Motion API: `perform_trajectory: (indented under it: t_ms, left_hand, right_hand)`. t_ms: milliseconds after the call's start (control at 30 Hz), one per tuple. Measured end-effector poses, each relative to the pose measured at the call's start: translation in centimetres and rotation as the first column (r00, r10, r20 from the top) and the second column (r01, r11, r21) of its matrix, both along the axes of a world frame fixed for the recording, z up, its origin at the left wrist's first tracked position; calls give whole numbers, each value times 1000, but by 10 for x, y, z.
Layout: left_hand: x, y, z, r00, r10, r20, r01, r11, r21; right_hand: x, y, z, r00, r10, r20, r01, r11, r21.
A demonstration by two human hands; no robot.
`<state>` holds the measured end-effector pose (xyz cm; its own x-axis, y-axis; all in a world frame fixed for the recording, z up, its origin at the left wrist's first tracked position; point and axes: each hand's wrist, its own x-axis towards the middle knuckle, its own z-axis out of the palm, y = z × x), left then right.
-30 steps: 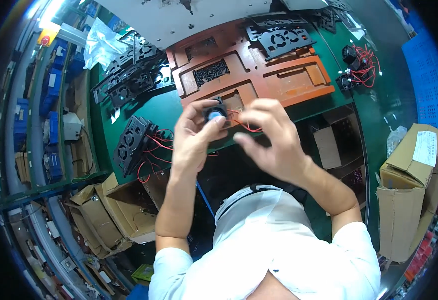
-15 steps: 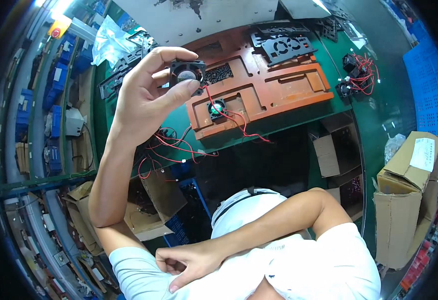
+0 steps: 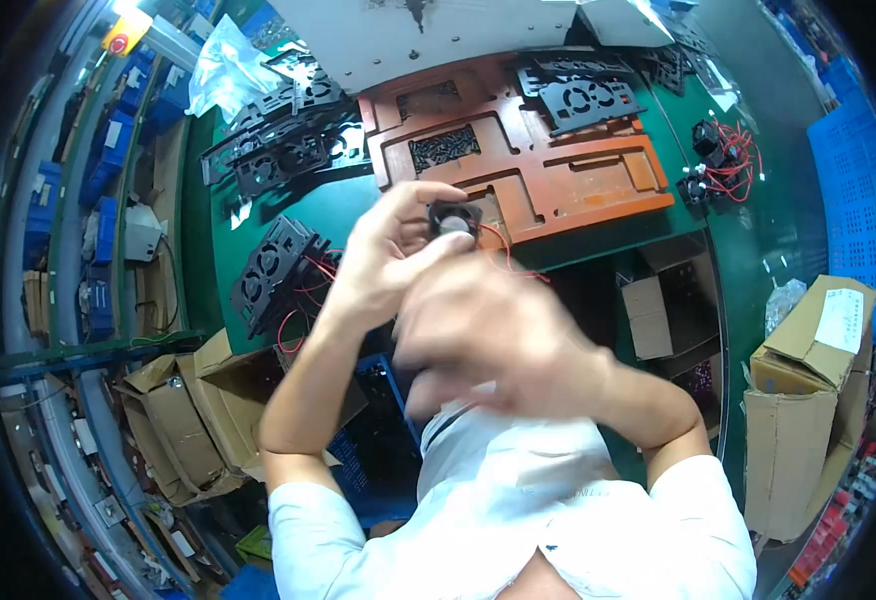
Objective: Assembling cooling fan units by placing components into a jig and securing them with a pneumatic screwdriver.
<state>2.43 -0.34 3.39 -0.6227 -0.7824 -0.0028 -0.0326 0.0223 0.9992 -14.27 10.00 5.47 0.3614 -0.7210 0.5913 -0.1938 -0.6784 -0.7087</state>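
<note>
In my left hand (image 3: pixel 383 255) is a small black cooling fan (image 3: pixel 455 218), pinched between thumb and fingers. It is held over the front left of an orange fixture (image 3: pixel 523 130), and a red wire trails from it to the right. My right hand (image 3: pixel 503 335) is smeared by motion, close below the left hand and in front of my shirt; its fingers cannot be made out. Small black screws (image 3: pixel 445 147) fill a pocket of the fixture. The fixture's front left corner is hidden behind my hands.
Black fan-cutout plates (image 3: pixel 298 150) are piled left of the fixture, and another plate (image 3: pixel 276 268) leans nearer me. More plates (image 3: pixel 588 103) rest on its far right. Fans with red wires (image 3: pixel 723 150) sit on the right. Cardboard boxes (image 3: pixel 798 440) stand at both sides.
My left hand has come down and right with the fan, uncovering the plates on the left. My right hand has risen from my chest toward it. The fan lying in the fixture is now hidden.
</note>
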Motion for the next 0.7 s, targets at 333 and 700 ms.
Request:
perform_trajectory:
  t_ms: [333,700]
  left_hand:
    - [-12,16,-31,947,308,95,-275,925,-261]
    - [-4,-13,-58,889,313,334,18,706,-708]
  right_hand:
    - [-61,-48,-34,903,-357,-238,425,820,383]
    - [-66,-78,-50,795,-216,-568,436,853,287]
